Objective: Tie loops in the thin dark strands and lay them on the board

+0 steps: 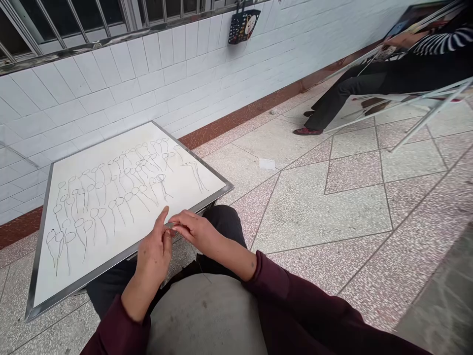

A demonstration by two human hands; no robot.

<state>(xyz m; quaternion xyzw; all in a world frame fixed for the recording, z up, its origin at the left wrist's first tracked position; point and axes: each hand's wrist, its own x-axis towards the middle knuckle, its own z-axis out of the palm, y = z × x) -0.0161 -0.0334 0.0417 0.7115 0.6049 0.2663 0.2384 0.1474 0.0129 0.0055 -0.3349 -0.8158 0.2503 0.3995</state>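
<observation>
My left hand [154, 250] and my right hand [195, 229] meet at the near edge of a white table [121, 246] with a grey rim. The thumb and fingertips of my left hand are pinched together, its index finger pointing up. My right fingertips are closed right against them. Whatever lies between the fingers is too thin to make out. Rows of thin dark wires with a round loop at one end [120, 201] lie across the tabletop. Several bent lengths without a round loop [197, 176] lie near the right corner.
A person in a striped sleeve [443, 42] sits on a white-framed folding chair [417, 121] at the right. A dark patterned bag [242, 27] hangs on the white tiled wall [148, 69]. A piece of white paper [267, 163] lies on the floor.
</observation>
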